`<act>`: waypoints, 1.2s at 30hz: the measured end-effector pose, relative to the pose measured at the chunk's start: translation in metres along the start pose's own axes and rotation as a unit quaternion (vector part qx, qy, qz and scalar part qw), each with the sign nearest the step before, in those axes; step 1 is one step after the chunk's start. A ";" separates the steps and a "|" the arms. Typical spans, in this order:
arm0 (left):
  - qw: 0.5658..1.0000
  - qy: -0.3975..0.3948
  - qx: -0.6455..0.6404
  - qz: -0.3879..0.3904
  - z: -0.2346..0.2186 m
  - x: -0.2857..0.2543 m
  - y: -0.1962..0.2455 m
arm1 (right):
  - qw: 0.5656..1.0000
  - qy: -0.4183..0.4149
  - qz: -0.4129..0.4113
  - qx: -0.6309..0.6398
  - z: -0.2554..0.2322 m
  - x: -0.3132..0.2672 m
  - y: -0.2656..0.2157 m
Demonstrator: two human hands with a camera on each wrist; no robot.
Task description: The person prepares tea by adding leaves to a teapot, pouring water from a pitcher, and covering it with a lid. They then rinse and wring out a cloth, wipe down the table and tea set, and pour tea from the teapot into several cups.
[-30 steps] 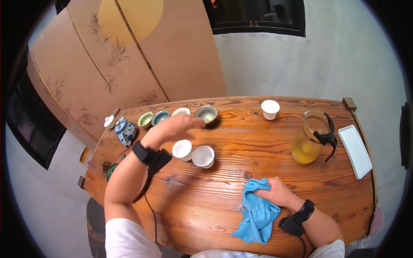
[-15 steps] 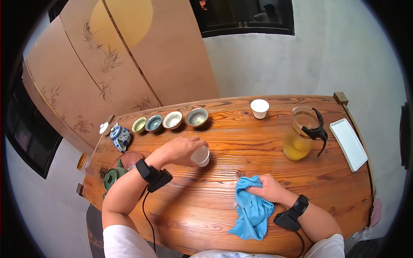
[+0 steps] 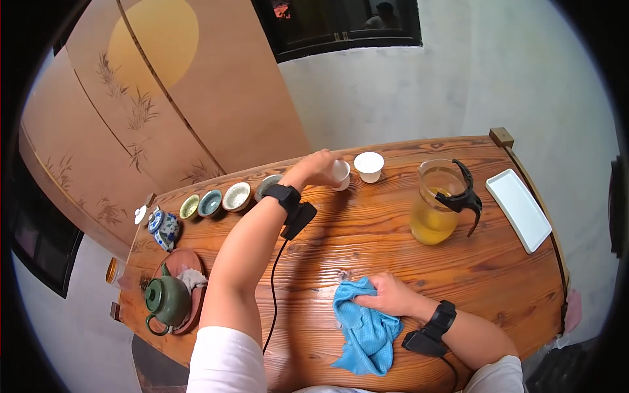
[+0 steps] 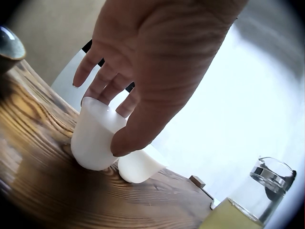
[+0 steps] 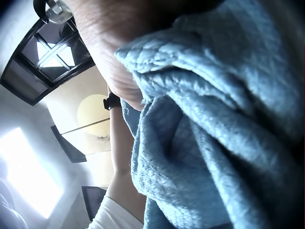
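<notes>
My left hand (image 3: 319, 168) reaches over the far side of the table and pinches a white cup (image 4: 95, 138) between thumb and fingers. The cup is upright, right beside another white cup (image 3: 369, 168) near the table's back edge. In the left wrist view this second cup (image 4: 140, 165) shows partly behind the thumb. Nearer me, my right hand (image 3: 393, 296) grips a bunched blue cloth (image 3: 367, 337) that lies on the wooden table. Its folds fill much of the right wrist view and cover the fingers there.
A glass pitcher (image 3: 432, 216) of yellow liquid with a black handle stands to the right, beside a white rectangular tray (image 3: 519, 209). Several small bowls (image 3: 236, 195) line the back left, near a blue-and-white teapot (image 3: 164, 229). A green teapot (image 3: 169, 301) stands at the left.
My left hand has come down on a white cup in the middle of the table and carried it to the back, beside the other cup. The right hand stays on the cloth.
</notes>
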State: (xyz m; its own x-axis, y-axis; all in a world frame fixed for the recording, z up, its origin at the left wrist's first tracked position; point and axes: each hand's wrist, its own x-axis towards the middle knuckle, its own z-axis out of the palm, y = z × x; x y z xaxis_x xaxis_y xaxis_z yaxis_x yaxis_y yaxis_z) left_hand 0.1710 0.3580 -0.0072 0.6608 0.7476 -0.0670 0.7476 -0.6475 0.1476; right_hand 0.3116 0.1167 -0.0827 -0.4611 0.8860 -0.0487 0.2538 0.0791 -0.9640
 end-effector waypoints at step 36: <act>0.993 -0.076 0.034 -0.082 -0.010 -0.228 -0.048 | 0.999 0.032 -0.001 0.002 0.004 0.001 0.005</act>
State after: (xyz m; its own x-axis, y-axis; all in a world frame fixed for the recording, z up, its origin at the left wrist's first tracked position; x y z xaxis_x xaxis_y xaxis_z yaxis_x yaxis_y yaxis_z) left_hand -0.0164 0.2201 0.0112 0.5280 0.8167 -0.2330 0.8456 -0.5308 0.0558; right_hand 0.3095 0.1162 -0.0890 -0.4062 0.9133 -0.0291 0.2485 0.0797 -0.9654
